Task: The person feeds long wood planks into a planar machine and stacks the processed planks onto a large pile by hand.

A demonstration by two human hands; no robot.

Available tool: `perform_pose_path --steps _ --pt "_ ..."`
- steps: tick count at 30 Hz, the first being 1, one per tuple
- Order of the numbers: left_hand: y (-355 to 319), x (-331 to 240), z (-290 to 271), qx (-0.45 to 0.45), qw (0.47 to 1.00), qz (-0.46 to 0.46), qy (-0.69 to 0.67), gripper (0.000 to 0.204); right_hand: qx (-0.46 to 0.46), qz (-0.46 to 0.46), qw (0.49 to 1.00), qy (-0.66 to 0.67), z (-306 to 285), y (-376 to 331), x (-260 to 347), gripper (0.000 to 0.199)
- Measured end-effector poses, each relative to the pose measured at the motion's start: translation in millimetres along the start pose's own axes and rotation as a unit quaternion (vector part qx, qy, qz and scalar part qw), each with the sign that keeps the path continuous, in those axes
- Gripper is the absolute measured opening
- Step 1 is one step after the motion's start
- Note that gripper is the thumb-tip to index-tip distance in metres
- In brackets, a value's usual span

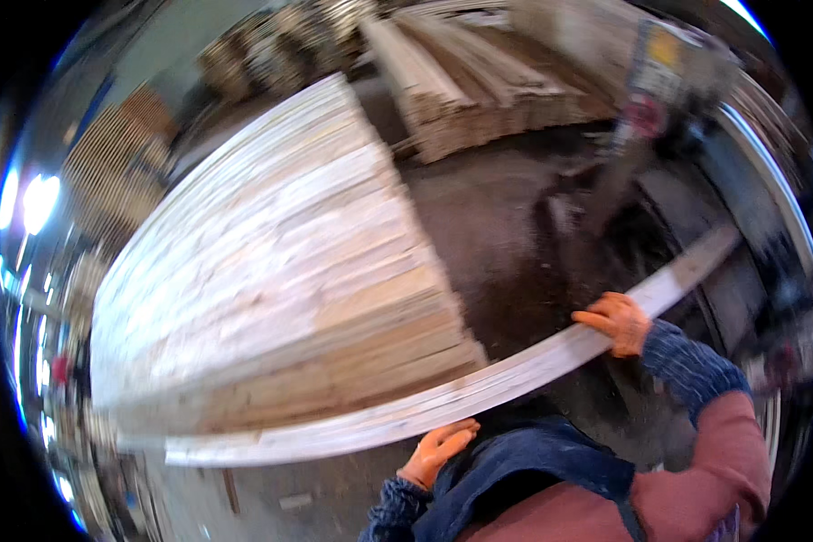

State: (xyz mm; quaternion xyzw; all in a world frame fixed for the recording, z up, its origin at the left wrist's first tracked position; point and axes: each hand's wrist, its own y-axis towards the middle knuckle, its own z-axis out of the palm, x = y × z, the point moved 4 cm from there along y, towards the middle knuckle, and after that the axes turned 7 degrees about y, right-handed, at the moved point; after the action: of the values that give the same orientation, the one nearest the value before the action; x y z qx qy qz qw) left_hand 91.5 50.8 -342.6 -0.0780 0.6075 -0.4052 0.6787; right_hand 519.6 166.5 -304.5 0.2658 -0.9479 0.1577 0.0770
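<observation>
A long pale wooden plank runs across in front of me from lower left to upper right, held off the pile. My left hand, in an orange glove, grips its near edge at the lower middle. My right hand, also in an orange glove, clasps the plank further right, fingers curled over its top. Just behind the plank lies a big stack of similar planks, its end face toward me. The picture is blurred by motion.
More plank stacks stand at the back. A dark dusty floor opens between the stacks. A machine with a yellow and red part and a curved rail stand on the right.
</observation>
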Motion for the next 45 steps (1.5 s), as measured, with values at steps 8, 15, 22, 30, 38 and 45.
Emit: perform_pose_path --steps 8,15,22,30,38,45 --pt "-87 -54 -69 -0.32 0.686 0.19 0.625 0.08 -0.104 0.106 0.989 0.017 11 -46 -44 0.122" --pt "-61 -43 -110 -0.298 0.653 0.067 0.693 0.102 -0.158 -0.047 0.981 0.107 9 -13 17 0.105" --pt "-3 -54 -35 -0.207 0.681 0.066 0.7 0.102 -0.085 -0.202 0.962 0.162 12 70 166 0.092" --pt "-72 -43 -100 -0.253 0.671 0.074 0.693 0.11 -0.035 -0.102 0.983 0.152 9 55 146 0.095" --pt "-130 -11 -181 -0.305 0.614 0.048 0.727 0.102 0.054 0.037 0.99 0.123 -5 22 76 0.1" --pt "-75 -10 -89 -0.272 0.667 0.09 0.688 0.102 0.114 0.197 0.901 0.369 21 86 113 0.08"
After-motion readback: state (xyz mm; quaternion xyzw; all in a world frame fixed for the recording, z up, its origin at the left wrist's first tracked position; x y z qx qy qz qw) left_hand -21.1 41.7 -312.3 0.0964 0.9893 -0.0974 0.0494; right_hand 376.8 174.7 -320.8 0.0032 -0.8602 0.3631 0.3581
